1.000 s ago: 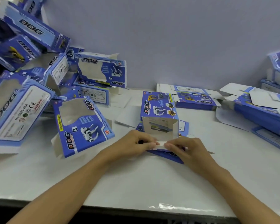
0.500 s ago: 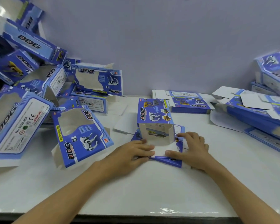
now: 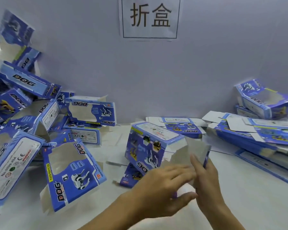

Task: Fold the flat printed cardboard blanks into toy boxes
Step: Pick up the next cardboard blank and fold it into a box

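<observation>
Your right hand (image 3: pixel 206 185) holds the raised box (image 3: pixel 155 146) by its grey end flap (image 3: pixel 196 151) while your left hand (image 3: pixel 163 191), fingers loosely spread, hovers just beside that grip above the bench (image 3: pixel 239 205); a hurried tuck could crease the flap.

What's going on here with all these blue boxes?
A person is folding printed cardboard into toy boxes at a white table. Right now both hands are on one half-formed box in the middle: the right hand holds its open end flap, and the left hand reaches in beside it. Folded boxes pile up on the left; flat blanks lie stacked on the right.
</observation>
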